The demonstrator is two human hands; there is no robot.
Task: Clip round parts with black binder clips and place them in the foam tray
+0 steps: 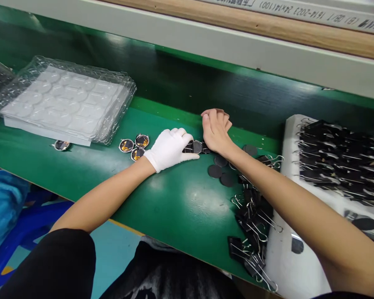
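Note:
My left hand [171, 147], in a white glove, rests on the green bench with its fingers and thumb around one side of a round watch head [197, 146]. Black binder clips [206, 147] sit at both sides of this watch head. Just above and to the right is my bare right hand [216, 131], fingers bent and thumb close to the index fingertip; whether something small is pinched there is hidden. Left of the glove lie several round watch heads [126, 145] with orange parts showing. Beside my right forearm are several black discs [215, 171].
Loose binder clips [252, 216] are heaped at the right. A white tray [288, 166] beyond them carries rows of clipped pieces. Stacked clear plastic trays [112, 120] stand at the left, near a single watch head [61, 145]. A ledge [180, 37] runs along the back.

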